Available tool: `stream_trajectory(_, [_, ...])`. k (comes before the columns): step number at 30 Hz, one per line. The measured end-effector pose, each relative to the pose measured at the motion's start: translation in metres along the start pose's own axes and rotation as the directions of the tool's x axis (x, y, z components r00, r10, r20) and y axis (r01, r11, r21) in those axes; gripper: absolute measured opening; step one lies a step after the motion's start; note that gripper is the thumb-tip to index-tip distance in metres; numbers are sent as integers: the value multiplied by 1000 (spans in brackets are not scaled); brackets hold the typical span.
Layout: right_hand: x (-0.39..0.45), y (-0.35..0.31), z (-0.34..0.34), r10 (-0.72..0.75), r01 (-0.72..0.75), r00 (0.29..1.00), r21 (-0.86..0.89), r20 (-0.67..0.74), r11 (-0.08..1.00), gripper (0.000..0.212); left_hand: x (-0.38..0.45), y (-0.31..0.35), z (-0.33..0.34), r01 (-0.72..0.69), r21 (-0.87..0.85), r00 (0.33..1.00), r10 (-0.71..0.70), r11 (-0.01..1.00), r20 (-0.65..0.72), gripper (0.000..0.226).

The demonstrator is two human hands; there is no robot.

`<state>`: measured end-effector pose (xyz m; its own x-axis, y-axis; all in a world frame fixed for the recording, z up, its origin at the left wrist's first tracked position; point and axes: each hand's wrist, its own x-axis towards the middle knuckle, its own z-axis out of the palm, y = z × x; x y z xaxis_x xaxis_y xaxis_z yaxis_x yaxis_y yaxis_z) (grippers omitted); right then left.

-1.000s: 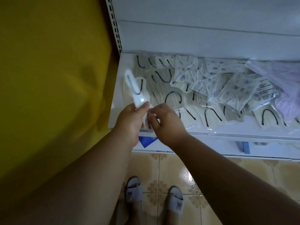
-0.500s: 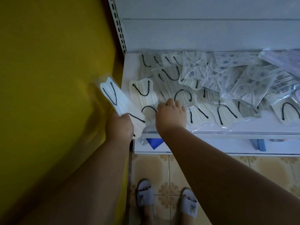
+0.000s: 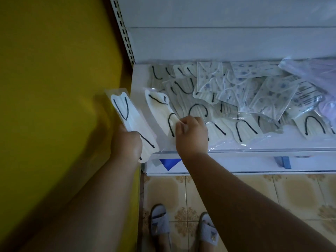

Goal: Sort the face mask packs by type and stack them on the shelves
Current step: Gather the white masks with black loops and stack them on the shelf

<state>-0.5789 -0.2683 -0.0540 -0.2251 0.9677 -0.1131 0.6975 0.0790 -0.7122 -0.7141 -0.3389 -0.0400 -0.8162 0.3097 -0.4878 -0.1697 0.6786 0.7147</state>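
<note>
I'm looking down on the big white metal shelf (image 3: pixel 236 151), which runs out ahead and to the right of both hands, and its deck is a loose scatter of face mask packs. Largest heap first: the clear-wrapped cream masks with black ear loops (image 3: pixel 243 128) lie just beyond and to the right of my right hand. I count roughly ten to a dozen, overlapped too much for a firm number. Further out, beyond the right hand, sit the clear packs of white masks with blue print (image 3: pixel 269 95), about five or six. Far right, a pale purple bag of masks (image 3: pixel 320 73), one that I can see, cut by the edge.

Now the hands. My left hand (image 3: pixel 127 142) is wrapped round the lower end of a small stack of cream black-loop packs (image 3: pixel 127 117), held upright off the shelf's left end. It may be two packs, but I can't separate them. My right hand (image 3: pixel 190 135) has fingers curled, pinching the near corner of one more cream black-loop pack (image 3: pixel 160 113) lying on the shelf between the two hands.

I judge this step to be gathering the black-loop type. To do it well, I'd lift by the film edge so the neighbours don't drag along, turn the pack so its loops match the stack, and slide it flush against the left-hand stack before squeezing. The slick film could let the stack fan out.
</note>
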Motion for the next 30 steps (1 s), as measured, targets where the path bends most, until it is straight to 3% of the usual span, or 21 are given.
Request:
stream_trajectory(3, [-16, 5, -24, -18, 9, 999, 186, 45, 983, 9, -29, 15, 7, 112, -211, 968, -58, 971, 244, 30])
stream_trajectory(6, [-31, 22, -36, -213, 192, 969, 160, 124, 968, 18, -59, 26, 23, 209, -305, 891, -52, 929, 452, 29])
stream_trajectory(9, [-28, 44, -53, -297, 293, 952, 57, 79, 954, 29, -71, 22, 45, 129, -305, 926, -5, 943, 377, 8])
stream_trajectory(12, [-9, 70, -78, -205, 189, 978, -219, -50, 957, 31, -76, 16, 60, 192, -252, 925, -89, 949, 369, 11])
stream_trajectory(15, [12, 89, -96, 51, -11, 997, -510, 66, 860, 48, -79, 8, 69, 202, -168, 911, -122, 965, 394, 9])
stream_trajectory(17, [22, 97, -99, 103, -41, 991, -550, 83, 834, 47, -80, 5, 75, 212, -146, 902, -136, 966, 410, 9])
stream_trajectory(23, [43, 103, -113, 84, -54, 995, -430, 52, 901, 30, -93, 6, 90, 193, -101, 885, -129, 976, 447, 11])
stream_trajectory(26, [43, 93, -125, 107, -102, 994, -239, 6, 966, 33, -99, 10, 95, 202, -114, 893, -135, 973, 430, 11])
stream_trajectory(30, [18, 73, -141, 39, -38, 999, 26, -30, 999, 21, -107, 14, 98, 245, -191, 901, -150, 951, 408, 20])
